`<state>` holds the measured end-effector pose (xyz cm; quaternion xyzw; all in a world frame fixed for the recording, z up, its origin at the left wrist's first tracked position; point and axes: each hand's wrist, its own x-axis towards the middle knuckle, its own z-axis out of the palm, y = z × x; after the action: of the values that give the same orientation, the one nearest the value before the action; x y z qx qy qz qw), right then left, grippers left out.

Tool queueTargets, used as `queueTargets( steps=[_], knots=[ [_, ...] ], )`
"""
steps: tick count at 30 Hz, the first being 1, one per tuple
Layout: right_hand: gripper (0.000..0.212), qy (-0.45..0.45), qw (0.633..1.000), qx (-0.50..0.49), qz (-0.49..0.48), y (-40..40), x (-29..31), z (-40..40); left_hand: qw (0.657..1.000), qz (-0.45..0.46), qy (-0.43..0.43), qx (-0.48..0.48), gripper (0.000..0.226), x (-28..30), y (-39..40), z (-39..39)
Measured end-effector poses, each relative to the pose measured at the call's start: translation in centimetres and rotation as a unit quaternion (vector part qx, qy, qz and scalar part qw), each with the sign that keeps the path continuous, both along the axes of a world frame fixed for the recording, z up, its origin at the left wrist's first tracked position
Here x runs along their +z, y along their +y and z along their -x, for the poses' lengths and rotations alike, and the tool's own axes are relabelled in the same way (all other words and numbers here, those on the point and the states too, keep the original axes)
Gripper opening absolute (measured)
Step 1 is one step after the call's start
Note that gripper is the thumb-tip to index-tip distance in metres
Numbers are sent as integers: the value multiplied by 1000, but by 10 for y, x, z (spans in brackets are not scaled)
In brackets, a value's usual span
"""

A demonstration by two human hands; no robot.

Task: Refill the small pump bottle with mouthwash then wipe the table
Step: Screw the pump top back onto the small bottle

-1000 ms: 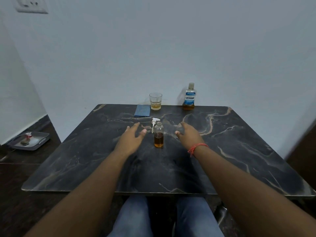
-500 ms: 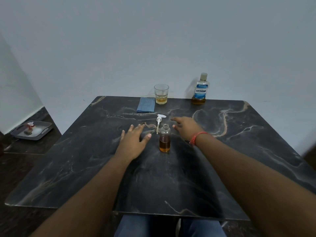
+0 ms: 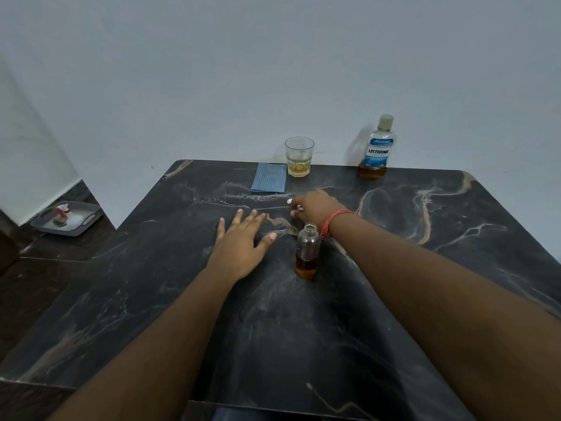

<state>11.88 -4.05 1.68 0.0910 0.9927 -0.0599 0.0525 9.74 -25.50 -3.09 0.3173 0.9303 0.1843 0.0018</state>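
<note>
The small pump bottle (image 3: 307, 253) stands uncapped in the middle of the dark marble table (image 3: 145, 287), about a third full of amber liquid. My right hand (image 3: 317, 208) lies just behind it with its fingers curled over the white pump head (image 3: 290, 202), which is mostly hidden. To the left of the bottle, my left hand (image 3: 243, 247) rests flat on the table with fingers spread, apart from the bottle. The mouthwash bottle (image 3: 378, 147) stands capped at the far right edge. A folded blue cloth (image 3: 269, 181) lies at the far edge.
A glass (image 3: 299, 161) with a little amber liquid stands beside the cloth, against the wall. A grey tray (image 3: 65, 220) with a small spray bottle sits on the floor at the left. The wall runs close behind the table's far edge.
My right hand has moved from beside the bottle, leftward and behind it, onto the pump head. The left hand has stayed flat on the table. The camera has tilted closer.
</note>
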Motion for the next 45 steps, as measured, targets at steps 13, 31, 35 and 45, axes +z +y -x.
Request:
queueTargets(
  steps=[13, 31, 35, 45],
  knots=[
    [31, 118, 984, -110, 69, 21, 13, -40, 1000, -18, 3, -10, 65, 4, -5, -16],
    [22, 438, 715, -189, 511, 25, 75, -127, 937, -278, -204, -50, 71, 31, 8, -92],
    [25, 438, 712, -155, 526, 12, 83, -123, 932, -285, -222, -42, 73, 34, 13, -96],
    [15, 416, 749, -88, 508, -12, 84, -128, 937, -275, -210, -50, 55, 30, 16, -95]
  ],
)
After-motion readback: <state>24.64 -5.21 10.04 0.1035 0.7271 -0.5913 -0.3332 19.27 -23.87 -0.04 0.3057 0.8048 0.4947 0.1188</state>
